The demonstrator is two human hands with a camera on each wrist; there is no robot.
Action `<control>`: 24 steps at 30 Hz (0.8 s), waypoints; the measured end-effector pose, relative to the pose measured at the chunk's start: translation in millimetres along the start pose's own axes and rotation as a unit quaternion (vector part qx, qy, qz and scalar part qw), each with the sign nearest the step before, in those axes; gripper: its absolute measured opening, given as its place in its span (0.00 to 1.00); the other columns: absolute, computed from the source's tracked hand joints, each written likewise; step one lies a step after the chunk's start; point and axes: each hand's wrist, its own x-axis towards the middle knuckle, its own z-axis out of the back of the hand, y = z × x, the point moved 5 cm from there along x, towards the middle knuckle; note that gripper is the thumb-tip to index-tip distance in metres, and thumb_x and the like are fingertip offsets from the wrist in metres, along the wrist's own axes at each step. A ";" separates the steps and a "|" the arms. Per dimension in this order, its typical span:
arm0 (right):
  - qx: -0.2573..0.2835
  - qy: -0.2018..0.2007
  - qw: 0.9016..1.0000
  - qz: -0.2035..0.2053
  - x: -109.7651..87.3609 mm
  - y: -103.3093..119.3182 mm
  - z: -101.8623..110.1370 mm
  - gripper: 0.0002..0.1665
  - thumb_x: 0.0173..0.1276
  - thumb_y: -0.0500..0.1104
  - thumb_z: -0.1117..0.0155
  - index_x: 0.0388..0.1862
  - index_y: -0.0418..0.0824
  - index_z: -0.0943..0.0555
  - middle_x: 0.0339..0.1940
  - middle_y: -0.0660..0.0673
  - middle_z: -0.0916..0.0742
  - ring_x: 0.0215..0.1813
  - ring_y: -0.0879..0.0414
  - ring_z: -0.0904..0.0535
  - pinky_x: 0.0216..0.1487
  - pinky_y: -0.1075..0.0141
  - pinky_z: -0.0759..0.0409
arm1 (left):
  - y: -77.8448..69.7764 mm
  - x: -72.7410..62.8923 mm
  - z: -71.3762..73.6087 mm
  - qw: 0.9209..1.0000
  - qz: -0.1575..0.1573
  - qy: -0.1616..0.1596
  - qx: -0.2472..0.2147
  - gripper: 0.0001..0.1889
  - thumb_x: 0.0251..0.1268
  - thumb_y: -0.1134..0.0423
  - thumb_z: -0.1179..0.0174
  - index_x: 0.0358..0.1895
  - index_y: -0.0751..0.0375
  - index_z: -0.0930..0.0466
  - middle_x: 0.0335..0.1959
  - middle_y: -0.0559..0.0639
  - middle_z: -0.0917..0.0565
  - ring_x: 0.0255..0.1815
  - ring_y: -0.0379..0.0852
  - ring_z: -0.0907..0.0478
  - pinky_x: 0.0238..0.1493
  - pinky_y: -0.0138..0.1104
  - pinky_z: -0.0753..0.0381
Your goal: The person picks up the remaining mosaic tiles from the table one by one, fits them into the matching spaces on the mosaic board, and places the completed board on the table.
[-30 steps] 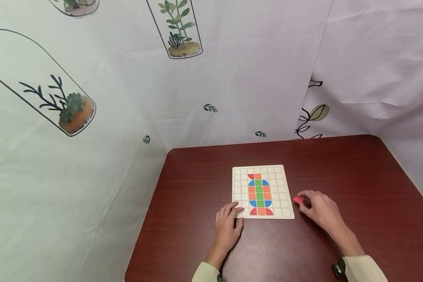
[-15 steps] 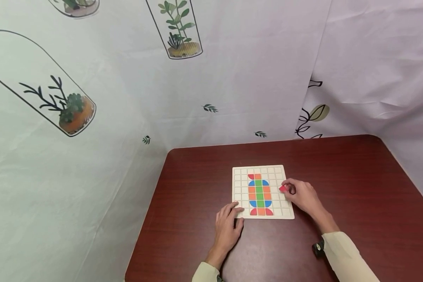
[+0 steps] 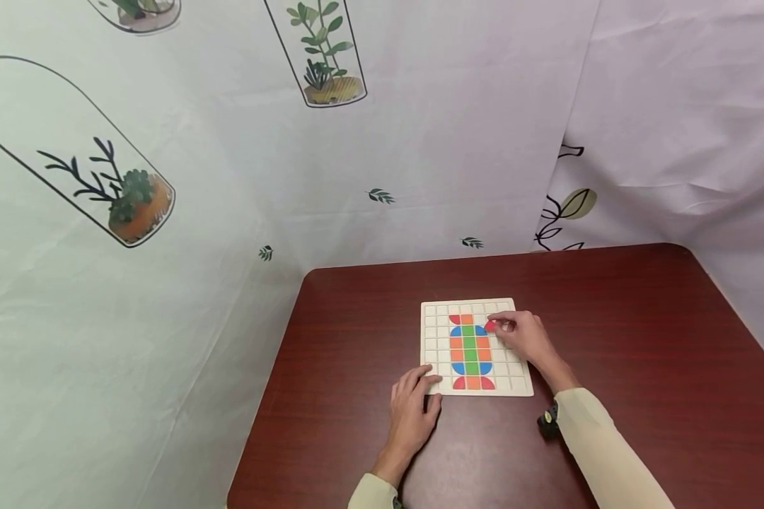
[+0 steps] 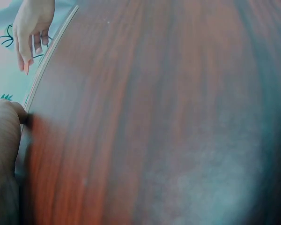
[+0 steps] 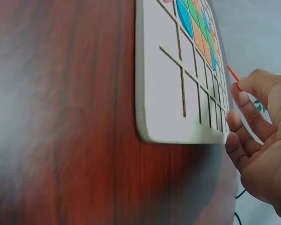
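Note:
A cream grid board lies on the table, with a column of green, orange, blue and red tiles set in its middle. My right hand pinches a red tile between thumb and index finger, above the board's upper right part, close to a blue quarter-round tile. In the right wrist view the red tile shows edge-on, raised over the grid. My left hand rests at the board's lower left corner, its fingertips on the board and its fingers relaxed.
The dark red wooden table surrounds the board. Behind it hangs a white cloth printed with plants. A dark device sits on the right wrist, by the sleeve.
My right hand has carried the red tile from beside the board's right edge up and left, over the board. The left hand has stayed in place.

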 end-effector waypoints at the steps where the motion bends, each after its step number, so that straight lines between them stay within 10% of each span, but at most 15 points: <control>1: 0.004 0.001 1.000 -0.002 1.6 -0.1 -1.1 0.16 0.72 0.36 0.30 0.57 0.36 0.10 0.34 0.44 0.13 0.34 0.50 0.25 0.35 0.61 0.28 | 0.0 -0.1 -0.1 1.000 0.001 0.001 -0.001 0.16 0.65 0.63 0.27 0.55 0.50 0.12 0.66 0.48 0.18 0.68 0.50 0.24 0.60 0.49 0.26; 24: -0.021 -0.026 0.997 -0.068 24.7 0.9 -16.1 0.14 0.73 0.41 0.32 0.53 0.39 0.09 0.50 0.38 0.09 0.48 0.43 0.18 0.48 0.50 0.25 | 0.8 -1.4 -1.1 1.000 -0.017 -0.016 0.011 0.16 0.64 0.63 0.27 0.55 0.50 0.13 0.66 0.48 0.18 0.67 0.49 0.23 0.58 0.49 0.25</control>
